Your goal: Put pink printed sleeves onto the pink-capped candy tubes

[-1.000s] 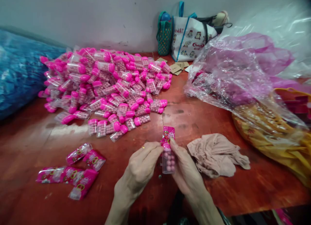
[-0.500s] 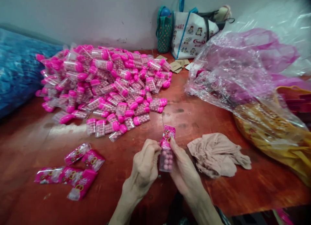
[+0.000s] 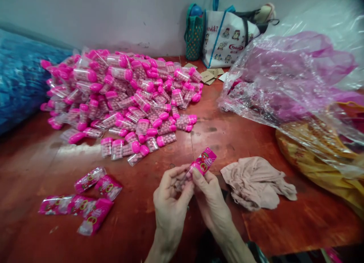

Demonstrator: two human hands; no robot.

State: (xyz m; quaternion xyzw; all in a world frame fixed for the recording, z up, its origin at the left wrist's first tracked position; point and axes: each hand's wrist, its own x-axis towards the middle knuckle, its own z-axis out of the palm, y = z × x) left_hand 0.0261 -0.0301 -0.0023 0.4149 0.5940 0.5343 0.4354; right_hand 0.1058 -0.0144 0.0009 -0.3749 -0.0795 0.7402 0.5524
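Observation:
Both my hands meet over the near middle of the red table (image 3: 227, 138). My left hand (image 3: 170, 196) and my right hand (image 3: 210, 202) are closed on one clear candy tube with a pink printed sleeve (image 3: 203, 162). The sleeved end sticks up and tilts right; the rest of the tube is hidden behind my fingers. A big heap of pink-capped candy tubes (image 3: 122, 96) lies beyond my hands at the left. Several sleeved tubes (image 3: 85, 202) lie in a small group at the near left.
A crumpled beige cloth (image 3: 256, 183) lies just right of my hands. Crinkled clear and pink plastic sheeting (image 3: 284, 81) covers yellow bags (image 3: 321, 160) at the right. A blue plastic bundle (image 3: 19, 85) fills the far left. Two tote bags (image 3: 224, 35) stand against the wall.
The tube has tilted from upright to leaning right, and my fingers have closed over its clear lower part. My left hand has moved closer in against my right.

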